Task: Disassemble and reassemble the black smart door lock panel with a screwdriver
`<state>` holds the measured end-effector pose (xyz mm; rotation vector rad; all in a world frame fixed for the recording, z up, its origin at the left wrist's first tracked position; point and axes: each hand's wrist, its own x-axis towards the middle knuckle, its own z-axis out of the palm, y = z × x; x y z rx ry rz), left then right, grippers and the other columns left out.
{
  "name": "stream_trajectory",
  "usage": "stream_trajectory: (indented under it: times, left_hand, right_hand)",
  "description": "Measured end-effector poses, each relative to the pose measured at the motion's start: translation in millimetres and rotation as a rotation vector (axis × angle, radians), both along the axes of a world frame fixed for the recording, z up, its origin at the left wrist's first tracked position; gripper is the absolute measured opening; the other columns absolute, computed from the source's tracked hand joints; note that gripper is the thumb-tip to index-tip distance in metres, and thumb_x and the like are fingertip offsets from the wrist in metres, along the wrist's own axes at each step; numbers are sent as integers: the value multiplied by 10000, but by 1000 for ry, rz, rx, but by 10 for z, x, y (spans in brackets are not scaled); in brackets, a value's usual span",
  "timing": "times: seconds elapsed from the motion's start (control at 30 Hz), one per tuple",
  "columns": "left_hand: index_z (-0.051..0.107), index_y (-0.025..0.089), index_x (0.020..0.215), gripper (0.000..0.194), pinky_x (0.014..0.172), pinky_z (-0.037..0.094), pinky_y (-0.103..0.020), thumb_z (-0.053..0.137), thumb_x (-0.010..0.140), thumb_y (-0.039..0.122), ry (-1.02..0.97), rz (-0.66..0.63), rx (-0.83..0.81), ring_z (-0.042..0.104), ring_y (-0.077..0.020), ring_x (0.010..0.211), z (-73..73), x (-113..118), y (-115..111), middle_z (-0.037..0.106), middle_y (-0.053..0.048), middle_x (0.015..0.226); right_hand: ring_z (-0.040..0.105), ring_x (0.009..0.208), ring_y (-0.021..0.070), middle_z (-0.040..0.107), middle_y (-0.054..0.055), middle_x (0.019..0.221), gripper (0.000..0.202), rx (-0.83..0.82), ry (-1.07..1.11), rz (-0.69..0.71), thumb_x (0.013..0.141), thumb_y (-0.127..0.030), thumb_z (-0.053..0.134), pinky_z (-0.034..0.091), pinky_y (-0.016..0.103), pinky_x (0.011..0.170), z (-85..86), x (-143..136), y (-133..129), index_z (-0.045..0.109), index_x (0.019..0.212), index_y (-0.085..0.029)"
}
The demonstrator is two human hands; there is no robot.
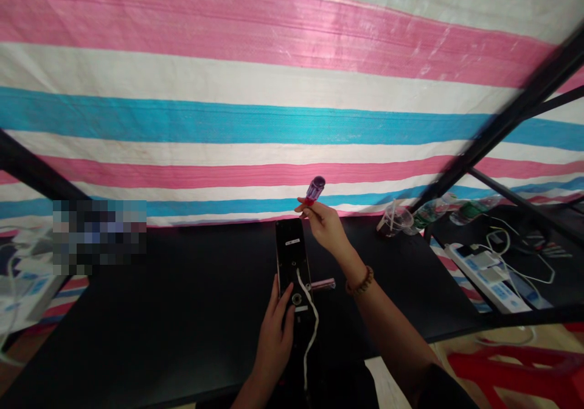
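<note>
A long black device (pixel 292 251) with a handle jutting from its right side lies on the black table (pixel 182 311). A white cable (pixel 314 330) runs from its face toward the table's front edge. My left hand (pixel 276 330) rests on the lower left of the device, its fingers spread over the edge. My right hand (pixel 326 229) is closed around a screwdriver (pixel 316 190) near the device's top right corner. The purple and red handle points up; the tip is hidden or too small to see.
A plastic cup (pixel 393 221) and plastic bottles (pixel 429 213) stand at the back right. Power strips (pixel 488 278) with white cables lie on the right. A red stool (pixel 520 372) is at the lower right. Black metal posts flank the table before a striped sheet.
</note>
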<state>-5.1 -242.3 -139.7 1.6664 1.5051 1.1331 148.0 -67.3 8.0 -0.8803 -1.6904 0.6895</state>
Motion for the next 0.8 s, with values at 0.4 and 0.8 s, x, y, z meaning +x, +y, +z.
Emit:
stream_trajectory:
  times: [0.4, 0.8]
  left_hand:
    - [525, 290, 1443, 448, 1191, 346, -422, 436, 1005, 274, 18, 6, 21, 315, -241, 1493, -17, -4, 2, 244, -45, 1667]
    - [530, 291, 1438, 443, 1193, 340, -425, 436, 1005, 287, 19, 4, 16, 299, -239, 1500, -9, 2, 0, 237, -46, 1670]
  right_hand:
    - [702, 848, 191, 743, 65, 972, 212, -44, 180, -71, 941, -349, 547, 578, 304, 726, 20, -86, 2, 696, 1025, -222]
    - [710, 875, 202, 758, 74, 998, 219, -4, 177, -169, 944, -337, 533, 562, 327, 779, 75, -144, -13, 683, 1047, -215]
